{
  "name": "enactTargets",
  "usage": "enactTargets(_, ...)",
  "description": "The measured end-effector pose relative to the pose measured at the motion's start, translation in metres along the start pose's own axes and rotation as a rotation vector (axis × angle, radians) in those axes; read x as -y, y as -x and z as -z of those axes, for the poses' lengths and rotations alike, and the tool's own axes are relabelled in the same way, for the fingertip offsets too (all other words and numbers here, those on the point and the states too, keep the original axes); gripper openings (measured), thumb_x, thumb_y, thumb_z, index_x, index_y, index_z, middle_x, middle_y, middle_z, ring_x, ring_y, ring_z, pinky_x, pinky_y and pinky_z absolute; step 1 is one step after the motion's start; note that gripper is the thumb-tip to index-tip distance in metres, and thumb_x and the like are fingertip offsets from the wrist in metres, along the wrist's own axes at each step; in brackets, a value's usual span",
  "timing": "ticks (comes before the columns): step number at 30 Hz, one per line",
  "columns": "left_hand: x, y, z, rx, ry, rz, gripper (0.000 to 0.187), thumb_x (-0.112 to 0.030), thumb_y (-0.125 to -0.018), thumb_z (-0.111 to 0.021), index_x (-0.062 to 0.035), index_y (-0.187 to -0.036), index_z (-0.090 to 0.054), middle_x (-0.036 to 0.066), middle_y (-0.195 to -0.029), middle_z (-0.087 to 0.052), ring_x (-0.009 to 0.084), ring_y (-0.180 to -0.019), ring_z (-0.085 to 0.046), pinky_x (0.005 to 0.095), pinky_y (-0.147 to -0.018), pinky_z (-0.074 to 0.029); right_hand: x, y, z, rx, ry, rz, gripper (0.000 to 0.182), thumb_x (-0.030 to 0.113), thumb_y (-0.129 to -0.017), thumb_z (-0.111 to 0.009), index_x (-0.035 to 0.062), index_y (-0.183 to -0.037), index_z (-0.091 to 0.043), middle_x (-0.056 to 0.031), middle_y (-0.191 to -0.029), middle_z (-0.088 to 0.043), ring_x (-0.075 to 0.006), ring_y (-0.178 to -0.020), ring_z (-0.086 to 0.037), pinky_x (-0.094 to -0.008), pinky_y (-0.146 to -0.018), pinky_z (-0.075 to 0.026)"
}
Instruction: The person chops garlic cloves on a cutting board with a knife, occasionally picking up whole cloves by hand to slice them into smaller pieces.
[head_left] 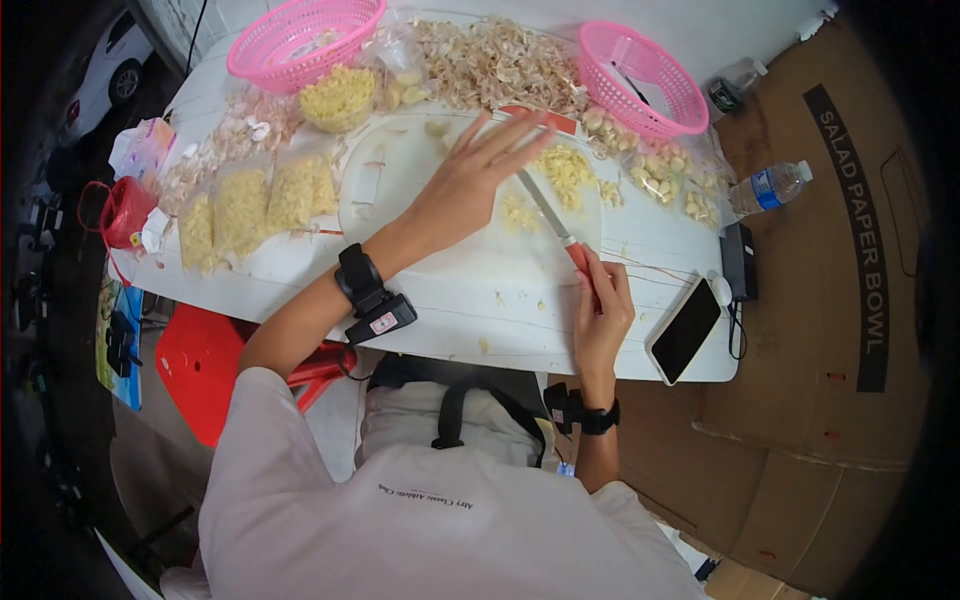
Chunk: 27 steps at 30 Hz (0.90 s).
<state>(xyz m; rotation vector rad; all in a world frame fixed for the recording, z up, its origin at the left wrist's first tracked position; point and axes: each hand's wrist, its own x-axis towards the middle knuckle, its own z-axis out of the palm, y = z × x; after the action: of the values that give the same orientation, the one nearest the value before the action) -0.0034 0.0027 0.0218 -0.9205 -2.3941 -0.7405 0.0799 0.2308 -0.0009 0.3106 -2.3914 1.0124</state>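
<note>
Your right hand [603,310] is closed around the red handle of a knife [553,222], low on the white cutting board [400,165]; the blade runs up and to the left from the fist, its flat lying on or just above the board surface. Your left hand [470,180] is open, fingers straight and spread, palm down over the upper part of the blade; whether the palm actually presses the steel cannot be told. Chopped garlic [563,170] lies in a loose heap on the board just right of the blade, with a smaller patch beside the knife's middle. The board sits on a white table [450,300]. Left of the board lie clear bags of minced garlic [255,205]. Behind it: a pile of garlic skins [495,62], flanked by two pink baskets [300,35], one at each side. Peeled cloves in bags [665,175] rest right of the board. A phone [686,330] lies face up near your right hand, and a water bottle [770,187] lies beyond the table's right edge.
</note>
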Motion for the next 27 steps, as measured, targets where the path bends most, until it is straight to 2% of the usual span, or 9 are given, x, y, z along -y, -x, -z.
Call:
enactTargets(2, 0.004, 0.001, 0.002, -0.274, 0.136, 0.056, 0.087, 0.021, -0.071, -0.037, -0.0073, -0.153, -0.034, 0.012, -0.159, -0.034, 0.0295, -0.147, -0.030, 0.0462, -0.122, -0.020, -0.001, 0.001, 0.000, 0.107, -0.029, -0.005, 0.032, 0.004, -0.088, -0.071, 0.0077, -0.119, -0.070, -0.0087, -0.088, -0.061, -0.0199, -0.062, -0.057, -0.0300, -0.057, -0.049)
enactTargets(6, 0.013, 0.003, 0.001, -0.447, 0.192, 0.154, 0.086, 0.020, -0.072, -0.039, -0.0061, -0.153, -0.033, 0.013, -0.156, -0.036, 0.0299, -0.145, -0.034, 0.0408, -0.120, -0.025, 0.001, 0.001, 0.000, 0.181, -0.066, 0.093, 0.031, 0.005, -0.087, -0.071, 0.0076, -0.118, -0.071, -0.0083, -0.086, -0.061, -0.0192, -0.061, -0.058, -0.0305, -0.057, -0.048)
enactTargets(8, 0.020, 0.004, -0.002, -0.527, 0.245, 0.198, 0.090, 0.019, -0.069, -0.032, -0.0053, -0.155, -0.027, 0.016, -0.158, -0.035, 0.0292, -0.143, -0.038, 0.0408, -0.119, -0.026, 0.000, 0.002, 0.000, 0.254, -0.062, 0.123, 0.030, 0.007, -0.087, -0.072, 0.0076, -0.116, -0.072, -0.0079, -0.085, -0.061, -0.0188, -0.061, -0.059, -0.0309, -0.056, -0.048)
enactTargets(12, 0.022, 0.005, -0.003, -0.560, 0.273, 0.218, 0.091, 0.019, -0.070, -0.033, -0.0063, -0.156, -0.025, 0.015, -0.158, -0.035, 0.0296, -0.143, -0.038, 0.0409, -0.119, -0.026, 0.002, 0.002, 0.000, 0.253, -0.010, 0.123, 0.029, 0.008, -0.087, -0.072, 0.0069, -0.116, -0.071, -0.0078, -0.086, -0.062, -0.0189, -0.060, -0.059, -0.0308, -0.056, -0.048)
enactTargets(16, 0.020, 0.005, -0.003, -0.553, 0.317, 0.251, 0.089, 0.017, -0.071, -0.034, -0.0075, -0.156, -0.026, 0.014, -0.158, -0.034, 0.0291, -0.142, -0.039, 0.0420, -0.117, -0.029, 0.003, -0.001, -0.003, 0.072, 0.097, -0.098, 0.027, 0.006, -0.089, -0.068, 0.0061, -0.116, -0.071, -0.0083, -0.086, -0.062, -0.0200, -0.060, -0.059, -0.0304, -0.055, -0.048)
enactTargets(19, 0.022, 0.006, -0.004, -0.547, 0.317, 0.288, 0.088, 0.017, -0.072, -0.035, -0.0081, -0.156, -0.026, 0.014, -0.158, -0.034, 0.0285, -0.141, -0.041, 0.0425, -0.115, -0.032, 0.002, -0.001, 0.000, 0.047, 0.041, -0.046, 0.027, 0.006, -0.089, -0.069, 0.0064, -0.116, -0.071, -0.0088, -0.085, -0.062, -0.0200, -0.060, -0.060, -0.0300, -0.055, -0.048)
enactTargets(21, 0.022, 0.007, -0.004, -0.547, 0.306, 0.311, 0.088, 0.016, -0.072, -0.036, -0.0083, -0.155, -0.026, 0.013, -0.157, -0.035, 0.0284, -0.140, -0.042, 0.0427, -0.115, -0.032, 0.002, 0.001, 0.001, 0.197, -0.055, 0.124, 0.027, 0.006, -0.090, -0.069, 0.0059, -0.117, -0.071, -0.0087, -0.085, -0.062, -0.0183, -0.060, -0.060, -0.0293, -0.055, -0.048)
enactTargets(25, 0.019, 0.007, -0.002, -0.570, 0.315, 0.326, 0.086, 0.015, -0.073, -0.037, -0.0088, -0.155, -0.026, 0.013, -0.157, -0.035, 0.0282, -0.139, -0.042, 0.0430, -0.114, -0.033, 0.001, 0.002, 0.000, 0.231, -0.005, 0.121, 0.028, 0.006, -0.088, -0.070, 0.0067, -0.117, -0.071, -0.0087, -0.086, -0.063, -0.0178, -0.062, -0.061, -0.0286, -0.055, -0.048)
enactTargets(27, 0.019, 0.006, -0.002, -0.572, 0.326, 0.337, 0.085, 0.015, -0.073, -0.038, -0.0087, -0.154, -0.027, 0.013, -0.157, -0.035, 0.0282, -0.139, -0.042, 0.0430, -0.114, -0.033, 0.004, -0.001, -0.002, 0.094, 0.126, -0.143, 0.030, 0.006, -0.087, -0.071, 0.0086, -0.116, -0.071, -0.0089, -0.087, -0.063, -0.0186, -0.063, -0.062, -0.0287, -0.056, -0.049)
